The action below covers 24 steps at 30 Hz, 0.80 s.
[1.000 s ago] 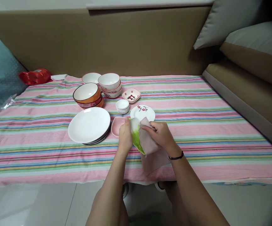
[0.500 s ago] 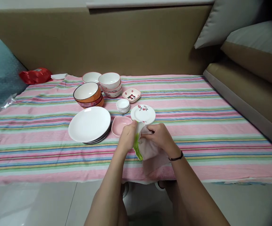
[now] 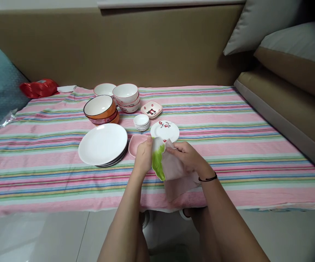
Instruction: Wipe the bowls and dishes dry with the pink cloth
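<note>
My left hand (image 3: 144, 155) is closed on the left edge of a green and white leaf-shaped dish (image 3: 158, 160), tilted up above the front of the striped cloth. Pinched in my right hand (image 3: 188, 155) is a pale pinkish cloth (image 3: 176, 174), which lies against the dish's right side and hangs down below it. The cloth hides part of the dish. Just behind the hands are a pink dish (image 3: 135, 144), partly covered by my left hand, and a white plate with red flowers (image 3: 166, 130).
Large white plates (image 3: 102, 144) are stacked at left. Behind them stand orange bowls (image 3: 99, 107) and white red-rimmed bowls (image 3: 126, 94). Small white dishes (image 3: 141, 120) and a patterned square dish (image 3: 151, 109) sit mid-table. A red bundle (image 3: 39, 88) lies far left; cushions (image 3: 296, 54) are right.
My right hand and the cloth have drawn a little to the right. More of the dish's green and white face now shows, and my left hand has shifted slightly left.
</note>
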Each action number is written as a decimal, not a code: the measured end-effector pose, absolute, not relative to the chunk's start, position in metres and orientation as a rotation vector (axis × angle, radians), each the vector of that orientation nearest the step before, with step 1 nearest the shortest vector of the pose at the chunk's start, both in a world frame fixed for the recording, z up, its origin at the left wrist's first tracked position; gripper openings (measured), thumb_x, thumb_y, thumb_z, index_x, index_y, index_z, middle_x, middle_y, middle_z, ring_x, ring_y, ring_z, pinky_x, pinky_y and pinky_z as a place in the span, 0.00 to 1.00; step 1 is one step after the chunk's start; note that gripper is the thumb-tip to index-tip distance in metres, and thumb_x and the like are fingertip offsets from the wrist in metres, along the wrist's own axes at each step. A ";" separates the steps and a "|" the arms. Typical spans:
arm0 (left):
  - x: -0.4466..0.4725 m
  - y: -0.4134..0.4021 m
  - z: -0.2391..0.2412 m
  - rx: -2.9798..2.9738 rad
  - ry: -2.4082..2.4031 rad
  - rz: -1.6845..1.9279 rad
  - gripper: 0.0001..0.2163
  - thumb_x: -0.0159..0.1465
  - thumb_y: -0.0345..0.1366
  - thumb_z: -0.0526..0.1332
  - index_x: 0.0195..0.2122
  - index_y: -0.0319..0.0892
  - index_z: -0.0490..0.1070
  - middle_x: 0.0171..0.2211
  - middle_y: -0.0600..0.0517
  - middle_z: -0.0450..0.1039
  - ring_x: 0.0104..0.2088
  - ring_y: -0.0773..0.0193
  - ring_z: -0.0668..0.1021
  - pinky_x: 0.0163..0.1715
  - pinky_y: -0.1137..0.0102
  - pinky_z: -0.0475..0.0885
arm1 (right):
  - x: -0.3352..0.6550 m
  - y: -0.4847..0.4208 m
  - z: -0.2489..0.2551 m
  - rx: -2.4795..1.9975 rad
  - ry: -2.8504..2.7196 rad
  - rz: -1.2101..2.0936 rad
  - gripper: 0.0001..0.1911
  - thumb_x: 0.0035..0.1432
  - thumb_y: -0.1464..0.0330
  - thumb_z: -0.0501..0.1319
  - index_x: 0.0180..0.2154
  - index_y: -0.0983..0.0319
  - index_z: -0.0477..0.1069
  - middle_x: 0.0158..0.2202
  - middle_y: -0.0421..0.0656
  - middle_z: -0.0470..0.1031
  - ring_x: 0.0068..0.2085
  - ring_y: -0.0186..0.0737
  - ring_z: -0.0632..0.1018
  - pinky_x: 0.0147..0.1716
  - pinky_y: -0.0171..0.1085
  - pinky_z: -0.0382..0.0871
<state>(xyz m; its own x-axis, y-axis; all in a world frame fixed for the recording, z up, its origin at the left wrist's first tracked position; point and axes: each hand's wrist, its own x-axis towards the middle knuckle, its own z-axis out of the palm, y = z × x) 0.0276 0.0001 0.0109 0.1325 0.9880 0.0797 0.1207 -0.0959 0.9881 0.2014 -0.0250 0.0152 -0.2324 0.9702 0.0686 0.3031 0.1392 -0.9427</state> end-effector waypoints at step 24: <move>0.034 -0.001 0.007 1.312 1.186 1.248 0.29 0.61 0.65 0.48 0.21 0.42 0.61 0.20 0.50 0.64 0.22 0.64 0.66 0.21 0.70 0.62 | 0.198 -0.029 0.012 -1.348 -1.622 0.881 0.25 0.60 0.52 0.55 0.21 0.59 0.48 0.21 0.35 0.48 0.24 0.29 0.54 0.22 0.33 0.46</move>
<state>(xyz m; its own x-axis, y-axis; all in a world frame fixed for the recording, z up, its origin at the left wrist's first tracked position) 0.0337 -0.0010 0.0069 0.0136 0.9958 0.0905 0.0402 -0.0910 0.9950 0.1985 -0.0291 0.0118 -0.0794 0.9840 0.1598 0.4015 0.1783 -0.8984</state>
